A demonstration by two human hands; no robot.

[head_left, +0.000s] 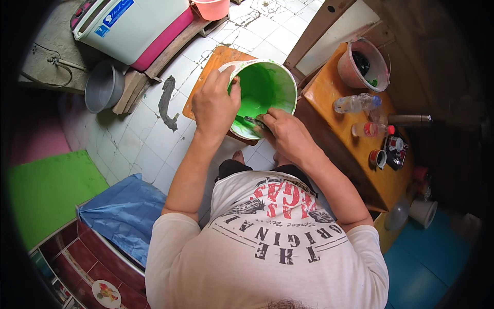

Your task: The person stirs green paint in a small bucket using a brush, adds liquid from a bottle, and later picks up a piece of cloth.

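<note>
A white bucket (291,82) stands tilted on a small wooden stool (199,88), with bright green paint (256,87) coating its inside. My left hand (217,103) is closed over the bucket's left rim, thumb on the inner side and fingers along the outside. At the near right of the opening, my right hand (286,131) pinches a small dark, greenish-smeared piece (254,122). Its kind is hard to make out, and my fingers cover part of it. It lies just inside the near rim, beside the paint.
On the right, a wooden cabinet (329,95) carries a pink paint-stained bucket (368,77), plastic bottles (355,103) and a small cup (378,158). A washing machine (139,31) and grey basin (104,86) are at the left. A grey rag (166,103) lies on the tiles.
</note>
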